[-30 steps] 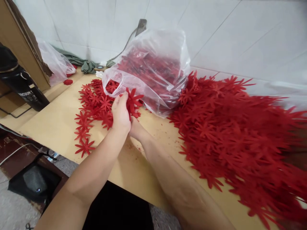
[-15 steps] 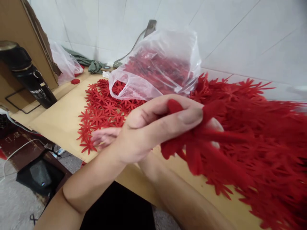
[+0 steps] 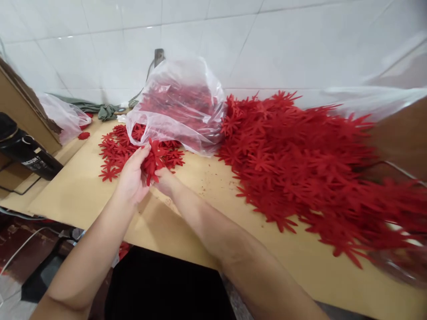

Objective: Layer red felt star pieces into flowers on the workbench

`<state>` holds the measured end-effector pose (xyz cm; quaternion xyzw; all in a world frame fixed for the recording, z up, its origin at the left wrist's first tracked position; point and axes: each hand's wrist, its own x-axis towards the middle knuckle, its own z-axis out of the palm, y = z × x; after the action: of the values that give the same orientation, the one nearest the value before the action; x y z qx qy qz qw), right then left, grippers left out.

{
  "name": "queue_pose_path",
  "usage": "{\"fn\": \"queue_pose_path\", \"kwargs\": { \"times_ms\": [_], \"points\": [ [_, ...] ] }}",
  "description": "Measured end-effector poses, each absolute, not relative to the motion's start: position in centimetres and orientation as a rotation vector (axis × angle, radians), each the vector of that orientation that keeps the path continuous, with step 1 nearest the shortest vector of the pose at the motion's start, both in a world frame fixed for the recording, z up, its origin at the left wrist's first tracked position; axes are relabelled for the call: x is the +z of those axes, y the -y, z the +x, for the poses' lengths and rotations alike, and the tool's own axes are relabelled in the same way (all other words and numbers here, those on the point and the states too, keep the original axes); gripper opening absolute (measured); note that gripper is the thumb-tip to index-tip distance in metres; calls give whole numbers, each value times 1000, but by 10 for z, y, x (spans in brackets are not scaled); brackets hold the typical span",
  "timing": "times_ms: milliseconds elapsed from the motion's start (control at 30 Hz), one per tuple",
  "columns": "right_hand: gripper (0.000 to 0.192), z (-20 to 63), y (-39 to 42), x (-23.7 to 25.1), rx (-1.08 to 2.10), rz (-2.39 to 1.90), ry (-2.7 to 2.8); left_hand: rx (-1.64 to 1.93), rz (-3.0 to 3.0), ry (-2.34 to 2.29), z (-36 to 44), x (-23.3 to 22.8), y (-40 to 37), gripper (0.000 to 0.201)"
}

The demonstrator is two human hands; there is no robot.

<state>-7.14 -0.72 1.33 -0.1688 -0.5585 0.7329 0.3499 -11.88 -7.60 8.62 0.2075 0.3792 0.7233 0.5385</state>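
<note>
Red flowers (image 3: 154,159), a small bunch of flat cut-outs, sit pinched between the left hand (image 3: 131,178) and right hand (image 3: 165,180) near the bag (image 3: 176,111). They look light, soft and floppy, best gripped at the centres.

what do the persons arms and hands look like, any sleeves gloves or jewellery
Both forearms are bare right down to the bottom edge of the picture: no sleeves show. The left hand wears no glove, and no ring, watch or bracelet shows on it or its wrist. The right hand is mostly hidden behind the left; its visible part and wrist are bare too.
</note>
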Motion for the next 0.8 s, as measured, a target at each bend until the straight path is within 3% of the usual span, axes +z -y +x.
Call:
{"fn": "queue_pose_path", "kwargs": {
  "times_ms": [133,367,533,800],
  "points": [
    [19,-22,-7,30,2007,-513,1149,1650,511,-919,-112,81,57,6],
    [39,45,-11,43,1526,-672,1577,1509,415,-861,-69,57,14,22],
    [26,57,-31,15,1309,-804,1500,1447,466,-847,-38,48,-3,34],
    [13,77,-48,-2,1171,-921,1560,1413,570,-1002,-31,12,-17,10]
  ]
}}
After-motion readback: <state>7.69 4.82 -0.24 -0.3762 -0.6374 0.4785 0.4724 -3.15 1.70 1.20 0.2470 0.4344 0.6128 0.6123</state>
